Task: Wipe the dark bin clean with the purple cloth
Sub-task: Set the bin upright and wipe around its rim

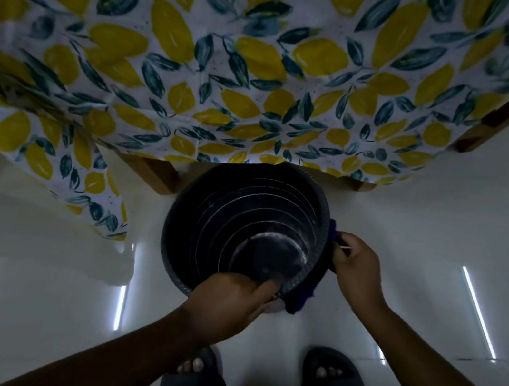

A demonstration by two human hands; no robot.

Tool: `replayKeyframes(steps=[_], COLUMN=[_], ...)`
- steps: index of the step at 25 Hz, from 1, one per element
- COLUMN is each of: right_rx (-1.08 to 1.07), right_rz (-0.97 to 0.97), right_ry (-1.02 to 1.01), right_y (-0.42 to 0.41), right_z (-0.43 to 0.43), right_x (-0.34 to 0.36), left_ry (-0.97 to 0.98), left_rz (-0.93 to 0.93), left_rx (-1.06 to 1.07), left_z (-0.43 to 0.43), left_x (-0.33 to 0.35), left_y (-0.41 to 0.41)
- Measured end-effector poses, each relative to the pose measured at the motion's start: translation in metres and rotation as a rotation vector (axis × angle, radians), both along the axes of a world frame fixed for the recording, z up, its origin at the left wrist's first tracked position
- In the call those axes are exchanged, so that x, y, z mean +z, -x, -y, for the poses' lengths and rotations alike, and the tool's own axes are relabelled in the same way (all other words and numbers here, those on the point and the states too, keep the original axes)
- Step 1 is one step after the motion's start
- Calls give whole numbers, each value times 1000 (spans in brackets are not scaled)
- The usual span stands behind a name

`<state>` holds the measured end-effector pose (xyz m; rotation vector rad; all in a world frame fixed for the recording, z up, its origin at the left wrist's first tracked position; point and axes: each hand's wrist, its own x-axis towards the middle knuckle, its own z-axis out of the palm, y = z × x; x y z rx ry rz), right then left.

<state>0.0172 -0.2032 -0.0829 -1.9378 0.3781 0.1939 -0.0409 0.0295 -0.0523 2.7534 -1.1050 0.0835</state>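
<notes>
Left grip [229,297] curled closed; right grip [356,272] pinched closed.

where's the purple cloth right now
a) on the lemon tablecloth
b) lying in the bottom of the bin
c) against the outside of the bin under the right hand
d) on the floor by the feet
c, the cloth hangs along the bin's outer right wall, held there by the right hand, while the left hand grips the near rim.

Head view looks steeply down (close) over the bin [246,229].
</notes>
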Motion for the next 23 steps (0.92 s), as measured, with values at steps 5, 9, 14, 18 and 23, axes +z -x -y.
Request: replayKeyframes(steps=[5, 9, 14, 18, 23], right_rx=[-312, -117, 286, 394, 160], right_rz=[100, 308, 316, 229, 199], right_ry=[-175, 115, 382, 507, 454], right_y=[1, 2, 8, 19, 18], right_z=[18, 20, 4, 3, -9], right_x=[35, 54, 22, -1, 7], left_ry=[-62, -68, -80, -81, -42], left_rz=[-58, -133, -194, -297, -353], left_rx=[-104, -133, -162, -111, 27], left_z=[-4, -1, -2, -12, -20], left_x=[-19, -35, -44, -49, -31], left_y=[19, 36, 34, 29, 15])
